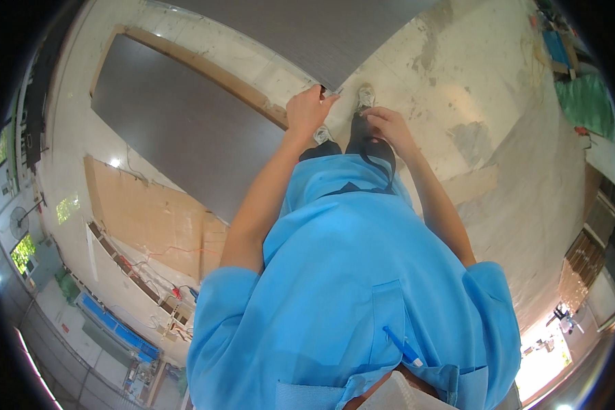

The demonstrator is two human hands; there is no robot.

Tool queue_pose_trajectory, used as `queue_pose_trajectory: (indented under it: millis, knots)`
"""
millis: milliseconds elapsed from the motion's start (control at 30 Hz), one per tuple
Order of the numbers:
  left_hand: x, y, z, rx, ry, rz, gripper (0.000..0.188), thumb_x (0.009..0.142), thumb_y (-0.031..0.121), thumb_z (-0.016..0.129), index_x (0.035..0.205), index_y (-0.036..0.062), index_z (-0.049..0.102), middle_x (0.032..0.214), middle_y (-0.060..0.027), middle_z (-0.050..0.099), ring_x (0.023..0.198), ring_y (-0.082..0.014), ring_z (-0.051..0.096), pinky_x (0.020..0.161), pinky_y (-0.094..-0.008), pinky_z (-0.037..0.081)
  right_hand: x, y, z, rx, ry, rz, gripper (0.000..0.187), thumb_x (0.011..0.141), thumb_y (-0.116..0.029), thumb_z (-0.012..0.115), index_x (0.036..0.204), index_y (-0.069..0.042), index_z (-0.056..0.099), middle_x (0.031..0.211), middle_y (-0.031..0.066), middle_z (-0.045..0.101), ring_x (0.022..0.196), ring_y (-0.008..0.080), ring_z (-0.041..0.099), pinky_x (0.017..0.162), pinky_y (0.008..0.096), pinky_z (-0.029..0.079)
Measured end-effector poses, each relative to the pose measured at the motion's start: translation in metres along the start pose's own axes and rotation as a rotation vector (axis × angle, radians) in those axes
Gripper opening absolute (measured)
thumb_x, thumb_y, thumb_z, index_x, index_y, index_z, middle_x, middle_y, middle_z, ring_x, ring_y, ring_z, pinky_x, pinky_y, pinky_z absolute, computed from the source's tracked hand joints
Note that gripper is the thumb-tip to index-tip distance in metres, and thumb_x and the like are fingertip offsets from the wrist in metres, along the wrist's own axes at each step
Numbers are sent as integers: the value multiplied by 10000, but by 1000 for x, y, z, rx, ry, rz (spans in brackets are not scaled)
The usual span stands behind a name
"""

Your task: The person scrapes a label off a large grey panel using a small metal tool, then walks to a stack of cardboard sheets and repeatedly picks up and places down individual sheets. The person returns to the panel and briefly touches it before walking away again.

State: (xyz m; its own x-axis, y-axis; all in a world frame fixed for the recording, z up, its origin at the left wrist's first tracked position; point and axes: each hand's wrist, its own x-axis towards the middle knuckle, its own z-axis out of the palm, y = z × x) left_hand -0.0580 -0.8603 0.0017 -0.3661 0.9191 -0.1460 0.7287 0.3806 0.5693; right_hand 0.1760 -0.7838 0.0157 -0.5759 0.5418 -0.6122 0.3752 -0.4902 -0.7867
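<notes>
In the head view, the left hand (307,111) is hovering at the near corner of the far, flat, dark-grey panel (314,34), grip unclear. Farther right, the right hand (388,128), fingers bent, is hanging beside a thin black strap (391,178), hold unclear.

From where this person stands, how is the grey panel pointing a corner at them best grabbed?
I'd probably grip the grey panel by its near corner, coming from the person's side. That corner tapers this way, offering a rim for the fingers, while the broad, flat-looking face shows no handle. The left hand is close beside it.
</notes>
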Motion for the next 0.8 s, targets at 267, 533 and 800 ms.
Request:
queue_pose_trajectory:
  millis: [267, 533, 800]
  knots:
    - [4, -6, -9, 271, 72, 166, 285, 963, 343, 637, 903, 72, 701, 790, -151, 722, 679, -362, 691, 680, -455, 539, 3, -9, 15, -182, 151, -37, 284, 951, -256, 698, 999, 24, 715, 712, 26, 650, 605, 118, 586, 568, 278, 470]
    - [2, -36, -10, -636, -334, -366, 432, 1021, 404, 589, 1161, 4, 673, 989, -127, 746, 924, -245, 716, 782, -364, 545, 49, -13, 34, 224, 94, 50, 297, 973, -266, 657, 1097, 2, 697, 838, 71, 684, 699, 146, 606, 621, 290, 486]
    - [0, -29, 2, -1213, -291, -696, 239, 995, 220, 670, 1079, -3, 666, 933, -66, 705, 817, -141, 658, 743, -256, 521, 74, -9, 47, 548, 115, 119, 165, 985, -164, 642, 1036, -7, 656, 887, 96, 693, 779, 170, 650, 687, 293, 509]
